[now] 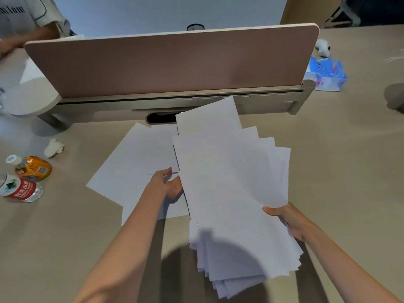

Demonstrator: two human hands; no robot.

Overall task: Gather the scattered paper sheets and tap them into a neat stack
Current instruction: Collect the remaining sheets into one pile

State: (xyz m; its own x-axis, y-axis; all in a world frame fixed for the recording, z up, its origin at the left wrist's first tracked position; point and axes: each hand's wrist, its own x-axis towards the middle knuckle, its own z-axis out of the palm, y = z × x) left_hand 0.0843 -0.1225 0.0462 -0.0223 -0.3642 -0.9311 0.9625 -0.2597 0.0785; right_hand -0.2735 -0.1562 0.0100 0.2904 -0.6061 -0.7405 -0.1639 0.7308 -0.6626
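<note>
Smooth beige counter [65,237]. On it, mid-frame, a fanned bundle [229,193] of thin white paper: light, floppy, slippery, best held by both long edges. Loose sheets [135,167] lie flat just left. Right hand [290,221] pinches the bundle's right edge; left hand [169,185] meets its left edge, fingers hidden, grip unclear.

Right hand [290,221] grips fanned sheets [229,193]; left hand [168,184] alongside.

My table [328,171] carries loose sheets [135,162] at centre, bottles [32,166] at nine o'clock, divider [170,64] at twelve.
</note>
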